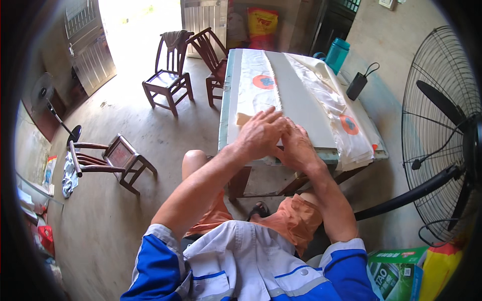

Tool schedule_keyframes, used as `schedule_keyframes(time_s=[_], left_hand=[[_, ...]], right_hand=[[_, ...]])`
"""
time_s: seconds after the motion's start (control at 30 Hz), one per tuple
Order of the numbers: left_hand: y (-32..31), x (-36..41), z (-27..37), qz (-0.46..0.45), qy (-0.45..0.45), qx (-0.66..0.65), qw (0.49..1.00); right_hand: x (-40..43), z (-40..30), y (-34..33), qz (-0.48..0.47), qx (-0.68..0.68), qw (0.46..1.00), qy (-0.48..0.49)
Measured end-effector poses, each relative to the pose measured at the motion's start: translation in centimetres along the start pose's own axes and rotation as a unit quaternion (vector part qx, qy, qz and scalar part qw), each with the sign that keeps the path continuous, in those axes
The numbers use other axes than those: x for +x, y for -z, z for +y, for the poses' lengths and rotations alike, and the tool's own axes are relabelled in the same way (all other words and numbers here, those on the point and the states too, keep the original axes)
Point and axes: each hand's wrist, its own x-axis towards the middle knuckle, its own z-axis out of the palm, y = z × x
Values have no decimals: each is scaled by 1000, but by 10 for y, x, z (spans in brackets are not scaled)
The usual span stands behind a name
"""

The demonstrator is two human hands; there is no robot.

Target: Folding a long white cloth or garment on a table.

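Observation:
A long white cloth strip (256, 69) with an orange and blue round motif lies lengthwise on the table, its near end turned up or rolled. Over that near end my left hand (261, 129) rests, fingers spread and pointing away from me. My right hand (297, 143) is beside it, its fingertips touching or overlapping the left hand's; the fingers are partly hidden, so whether they pinch cloth does not show. Under the strip is a smooth pale board (301, 101). To the right, a second stack of white cloth (356, 145) with the same motif hangs over the table's near edge.
A teal bottle (337, 54) and a black device with a loop (356, 85) stand at the table's right side. A large black fan (444, 131) is close on my right. Wooden chairs (167, 79) stand to the left; a green box (395, 274) sits at lower right.

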Motion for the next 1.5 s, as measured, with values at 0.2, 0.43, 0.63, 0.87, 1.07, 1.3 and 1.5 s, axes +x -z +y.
schedule_keyframes(time_s=[0.2,0.43,0.63,0.87,1.07,1.3,1.5], left_hand=[[-10,-13,-9,-53,132,14,990],[-1,-28,-19,-53,153,78,984],[6,-40,-25,-40,138,105,984],[4,-43,-23,-51,134,108,984],[6,-43,-26,-71,139,104,982],[8,-40,-22,-47,129,120,983],[12,-39,-22,-61,128,127,982]], right_hand=[[-1,1,-9,65,31,997,4],[2,4,-13,79,-4,997,20],[2,-1,-7,76,1,997,16],[8,-18,28,-19,-51,999,2],[22,-13,13,-29,20,995,94],[20,-1,-1,14,22,996,80],[10,15,-11,87,18,993,75]])
